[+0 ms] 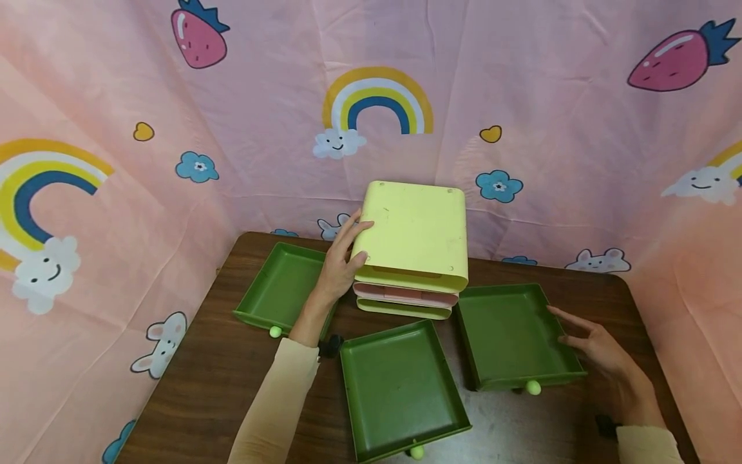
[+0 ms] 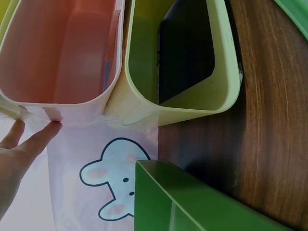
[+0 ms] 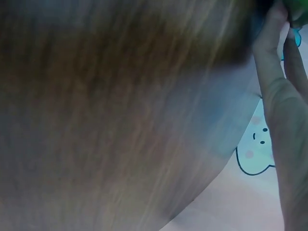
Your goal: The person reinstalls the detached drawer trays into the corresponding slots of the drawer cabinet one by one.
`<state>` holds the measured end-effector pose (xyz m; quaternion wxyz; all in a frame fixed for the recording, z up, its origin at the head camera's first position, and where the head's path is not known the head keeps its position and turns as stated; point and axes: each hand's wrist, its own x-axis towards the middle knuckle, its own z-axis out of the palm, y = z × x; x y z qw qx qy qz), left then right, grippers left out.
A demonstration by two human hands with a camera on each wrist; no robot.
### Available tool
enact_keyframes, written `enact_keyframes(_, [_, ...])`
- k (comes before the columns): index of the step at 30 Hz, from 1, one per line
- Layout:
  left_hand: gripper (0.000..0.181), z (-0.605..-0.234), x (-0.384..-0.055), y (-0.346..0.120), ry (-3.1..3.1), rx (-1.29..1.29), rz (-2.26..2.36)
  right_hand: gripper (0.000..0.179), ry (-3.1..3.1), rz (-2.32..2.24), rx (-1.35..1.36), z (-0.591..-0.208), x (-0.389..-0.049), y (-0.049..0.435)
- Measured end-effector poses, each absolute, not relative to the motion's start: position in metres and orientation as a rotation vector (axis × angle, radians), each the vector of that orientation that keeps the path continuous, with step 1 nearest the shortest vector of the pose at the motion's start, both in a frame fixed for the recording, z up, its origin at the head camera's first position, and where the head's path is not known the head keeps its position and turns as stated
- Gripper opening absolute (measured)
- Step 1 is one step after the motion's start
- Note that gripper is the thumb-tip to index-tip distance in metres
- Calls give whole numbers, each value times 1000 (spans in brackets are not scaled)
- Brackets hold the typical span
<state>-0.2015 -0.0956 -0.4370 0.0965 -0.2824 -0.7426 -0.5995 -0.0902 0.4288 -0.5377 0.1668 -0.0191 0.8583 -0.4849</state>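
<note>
Left hand (image 1: 338, 264), straight-fingered, against yellow cabinet (image 1: 414, 225), right hand (image 1: 604, 349) at green drawer (image 1: 510, 335), grip partly hidden, unclear.

Head: high, forward-down over brown wood-grain table (image 1: 209, 380). Left wrist: close, sideways; shares boxy yellow-and-pink plastic housing (image 1: 411, 225). Right: tilted, near table.

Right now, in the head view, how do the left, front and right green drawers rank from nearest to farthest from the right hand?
1. Right drawer: just left of the right hand.
2. Front drawer: in the middle, nearest the camera.
3. Left drawer: leftmost of the three.
</note>
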Motion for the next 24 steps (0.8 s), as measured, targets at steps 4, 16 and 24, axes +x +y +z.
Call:
enact_keyframes(4, [90,-439,-202,-95,-2188,-846,-1778,66,2297,-1557,0,-537,-84,429])
enact_keyframes(16, [91,-439,-199,-95,-2166,-841,-1779,60,2307,-1679,-100,-545,-65,427])
enact_keyframes(24, [89,-441,-201,-95,-2171,-846,-1745,62,2172,-1875,-124,-545,-44,420])
